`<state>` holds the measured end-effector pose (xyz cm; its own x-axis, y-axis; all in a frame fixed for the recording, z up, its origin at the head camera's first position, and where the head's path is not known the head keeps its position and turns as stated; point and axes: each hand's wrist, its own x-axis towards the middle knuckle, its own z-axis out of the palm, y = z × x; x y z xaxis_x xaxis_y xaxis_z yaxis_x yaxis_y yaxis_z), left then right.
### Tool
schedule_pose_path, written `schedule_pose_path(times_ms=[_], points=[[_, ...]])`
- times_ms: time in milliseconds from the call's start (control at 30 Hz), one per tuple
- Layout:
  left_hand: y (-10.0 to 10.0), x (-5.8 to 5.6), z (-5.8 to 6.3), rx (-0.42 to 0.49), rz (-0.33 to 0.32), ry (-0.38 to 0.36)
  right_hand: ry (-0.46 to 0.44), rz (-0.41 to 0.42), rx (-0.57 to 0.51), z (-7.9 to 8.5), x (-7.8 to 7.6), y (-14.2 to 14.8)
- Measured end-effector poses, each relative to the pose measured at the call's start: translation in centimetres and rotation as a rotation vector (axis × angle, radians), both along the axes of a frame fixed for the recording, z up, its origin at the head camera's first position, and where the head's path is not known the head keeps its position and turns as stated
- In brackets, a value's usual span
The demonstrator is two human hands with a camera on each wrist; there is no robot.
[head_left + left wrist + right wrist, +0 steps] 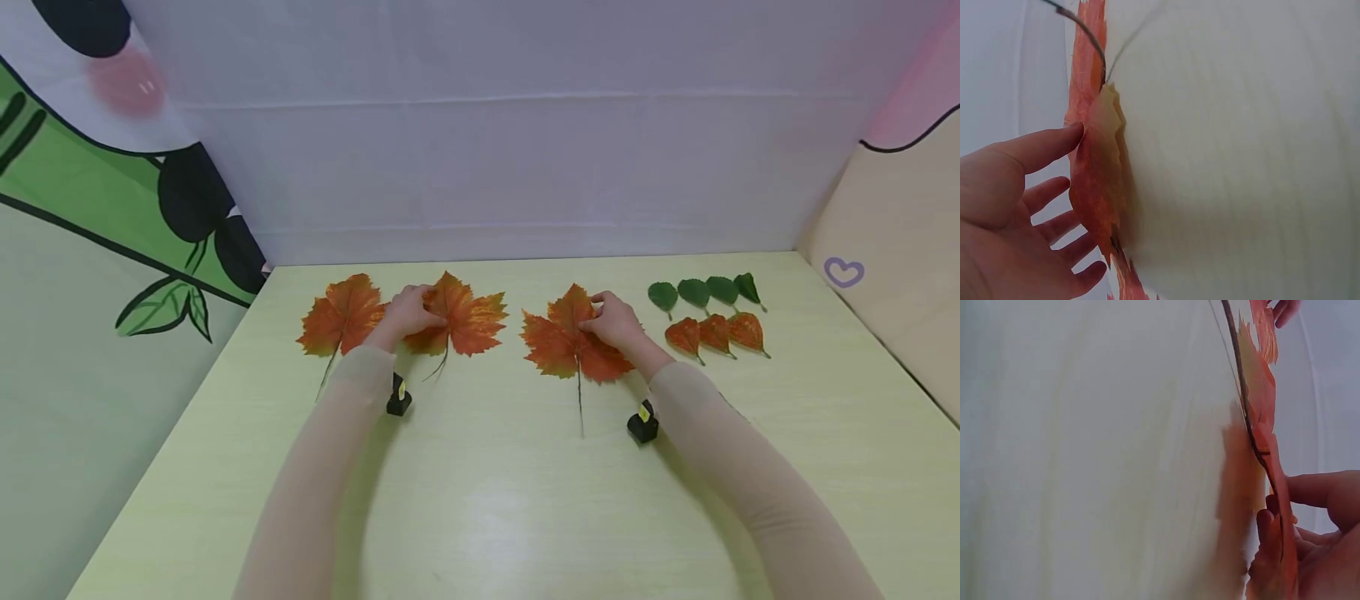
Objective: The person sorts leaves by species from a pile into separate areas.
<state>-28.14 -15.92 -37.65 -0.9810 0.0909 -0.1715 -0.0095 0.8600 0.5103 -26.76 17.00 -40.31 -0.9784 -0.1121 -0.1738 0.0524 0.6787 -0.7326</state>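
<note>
In the head view, my left hand (pixel 408 315) is at the left side of an orange maple leaf (pixel 476 321). In the left wrist view its thumb (pixel 1063 142) touches the leaf, and the other fingers are spread loosely beside it. Another maple leaf (pixel 347 312) lies to the left, partly behind that hand. My right hand (pixel 618 323) pinches the right side of a third maple leaf (pixel 558 337). In the right wrist view the thumb (pixel 1313 489) is on one face of this leaf and fingertips show at the other.
At the table's back right lie a row of several small green leaves (pixel 693 292) and a row of three small orange leaves (pixel 714 333). A pale cloth backdrop (pixel 487 175) rises behind the light wooden table (pixel 487 483). Small black devices (pixel 400 398) are at both wrists.
</note>
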Motion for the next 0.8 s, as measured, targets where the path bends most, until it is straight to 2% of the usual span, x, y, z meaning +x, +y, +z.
schedule_pose_path(times_ms=[267, 533, 800], points=[[-0.3, 0.0, -0.3, -0.052, -0.053, 0.000, 0.030, 0.031, -0.006, 0.6, -1.2, -0.6], [-0.1, -0.1, -0.1, -0.040, -0.075, -0.012, 0.053, -0.003, -0.005, 1.3, -3.3, -1.4], [-0.2, 0.0, 0.2, -0.075, -0.082, -0.008, 0.102, -0.047, -0.010, 0.5, -5.5, -2.3]])
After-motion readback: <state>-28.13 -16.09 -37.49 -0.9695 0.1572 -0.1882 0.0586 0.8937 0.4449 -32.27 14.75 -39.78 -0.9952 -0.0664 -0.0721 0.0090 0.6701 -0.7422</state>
